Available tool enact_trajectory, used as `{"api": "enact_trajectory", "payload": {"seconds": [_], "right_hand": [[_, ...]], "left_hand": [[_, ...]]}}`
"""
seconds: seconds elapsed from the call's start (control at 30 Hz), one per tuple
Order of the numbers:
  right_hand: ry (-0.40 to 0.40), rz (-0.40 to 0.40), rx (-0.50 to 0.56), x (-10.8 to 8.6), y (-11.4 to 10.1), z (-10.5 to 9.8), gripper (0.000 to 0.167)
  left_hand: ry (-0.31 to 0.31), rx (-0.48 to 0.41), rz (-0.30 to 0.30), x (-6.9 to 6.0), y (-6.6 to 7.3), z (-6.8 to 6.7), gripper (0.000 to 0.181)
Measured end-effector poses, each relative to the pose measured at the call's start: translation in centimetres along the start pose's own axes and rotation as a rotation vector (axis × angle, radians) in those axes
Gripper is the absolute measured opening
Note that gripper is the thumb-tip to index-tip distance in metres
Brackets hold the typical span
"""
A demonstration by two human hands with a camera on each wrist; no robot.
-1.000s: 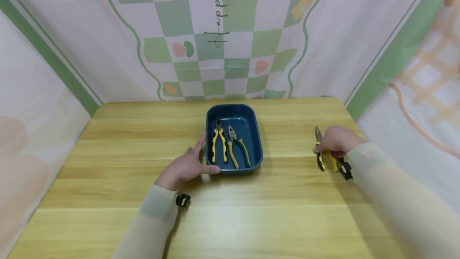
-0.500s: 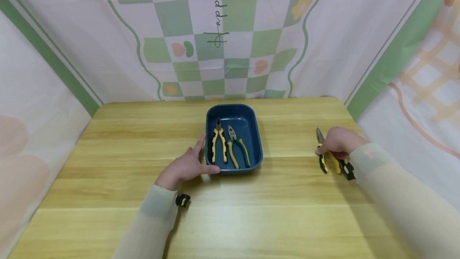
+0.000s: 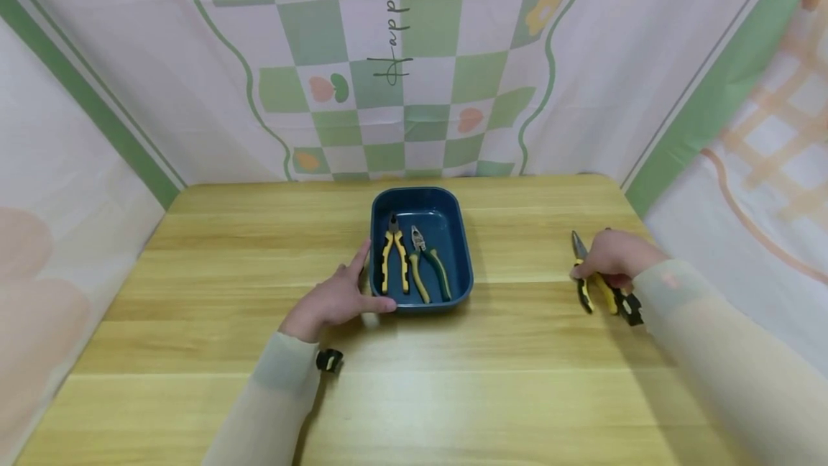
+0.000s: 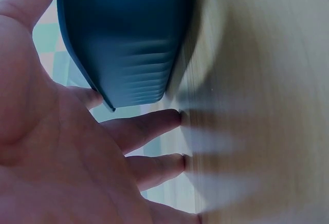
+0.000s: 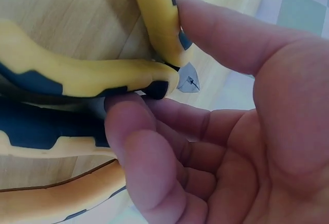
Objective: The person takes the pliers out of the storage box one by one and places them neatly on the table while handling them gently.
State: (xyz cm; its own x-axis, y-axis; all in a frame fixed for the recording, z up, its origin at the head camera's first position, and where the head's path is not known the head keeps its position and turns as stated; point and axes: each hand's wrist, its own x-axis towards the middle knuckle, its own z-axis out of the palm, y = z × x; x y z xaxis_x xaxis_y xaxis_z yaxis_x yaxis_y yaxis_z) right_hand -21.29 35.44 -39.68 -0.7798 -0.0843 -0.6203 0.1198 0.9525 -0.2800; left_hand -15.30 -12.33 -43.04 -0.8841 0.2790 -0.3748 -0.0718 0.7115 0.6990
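My left hand (image 3: 336, 295) rests with spread fingers at the near left corner of a dark blue tray (image 3: 461, 236); its thumb lies on the front rim. In the left wrist view several fingertips (image 4: 172, 118) reach toward the tabletop. Inside the tray lie pliers with yellow and black handles (image 3: 386, 265) and combination pliers with green and tan handles (image 3: 440, 275). Far to the right, my right hand (image 3: 614, 257) grips needle-nose pliers (image 3: 585, 297) near the pivot, jaws pointing away. In the right wrist view more handles (image 5: 67, 190) lie below its yellow handles, seemingly another pair, mostly hidden.
The wooden table (image 3: 414, 387) backs onto a patterned cloth (image 3: 430, 78), with more cloth at both sides. In the tray, the pliers lie left and centre; its right strip shows bare floor. A black wrist device (image 3: 330, 360) hangs under the left cuff.
My right hand and the needle-nose pliers have shifted slightly to the right and toward me. The left hand, the tray and the pliers in it have stayed put.
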Motion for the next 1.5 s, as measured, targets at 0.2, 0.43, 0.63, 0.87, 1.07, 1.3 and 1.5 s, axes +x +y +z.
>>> {"api": "enact_trajectory", "payload": {"seconds": [0.2, 0.43, 0.63, 0.87, 1.07, 1.3, 1.5], "right_hand": [[0.024, -0.03, -0.061, -0.2, -0.1, 0.0, 0.049], [0.049, -0.032, -0.048, -0.3, 0.0, 0.3, 0.049], [0.065, -0.046, -0.02, -0.3, 0.1, 0.4, 0.046], [0.082, -0.029, 0.008, -0.1, 0.7, 0.5, 0.043], [0.09, -0.046, -0.022, -0.3, 0.3, 0.6, 0.044], [0.099, -0.055, -0.04, -0.5, -0.2, 0.1, 0.048], [0.144, -0.042, -0.044, -0.8, -1.7, -1.0, 0.046]], "left_hand": [[0.003, -0.01, 0.003, 0.1, -0.1, 0.0, 0.122], [-0.002, -0.012, 0.002, 0.1, 0.0, -0.1, 0.122], [0.002, -0.014, -0.005, 0.0, -0.1, -0.1, 0.121], [-0.006, -0.027, 0.019, 0.1, -0.2, 0.0, 0.122], [0.0, -0.03, 0.012, 0.0, -0.1, 0.0, 0.122], [0.003, -0.024, 0.007, 0.0, -0.2, 0.0, 0.122], [-0.001, -0.019, 0.006, 0.1, -0.2, 0.1, 0.121]]}}
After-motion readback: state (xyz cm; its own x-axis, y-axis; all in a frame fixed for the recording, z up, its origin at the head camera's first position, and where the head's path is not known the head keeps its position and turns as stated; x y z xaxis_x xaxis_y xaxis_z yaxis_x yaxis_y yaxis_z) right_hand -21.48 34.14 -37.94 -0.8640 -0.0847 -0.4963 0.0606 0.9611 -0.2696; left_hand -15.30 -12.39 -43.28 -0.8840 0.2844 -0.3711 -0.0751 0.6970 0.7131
